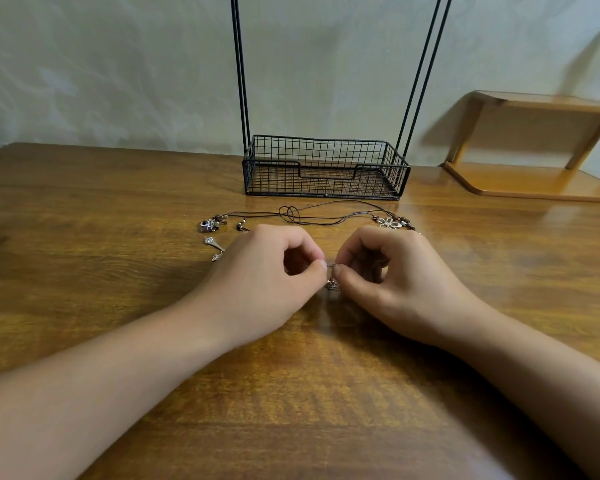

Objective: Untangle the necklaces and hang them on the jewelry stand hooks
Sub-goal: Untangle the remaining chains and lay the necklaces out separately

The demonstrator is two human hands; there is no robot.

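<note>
Necklaces: brown cords point(321, 216) are lying looped together on the table point(84, 237), toward its far edge, just before the jewelry stand point(326, 168).
Hands: left hand point(271, 271) and right hand point(395, 275) are both pinching a small chain point(332, 284) at table centre.
Advice: tease gently, probably loosening rather than pulling tight.

Hands: two, left hand point(274, 268) and right hand point(392, 271), at the centre of the frame
Cord necklaces point(326, 216): two, as far as the tangle shows
Pendants: four visible
Wire stand point(326, 168): one, top centre
Wooden shelf point(534, 147): one, upper right
Table point(84, 237): one
</note>
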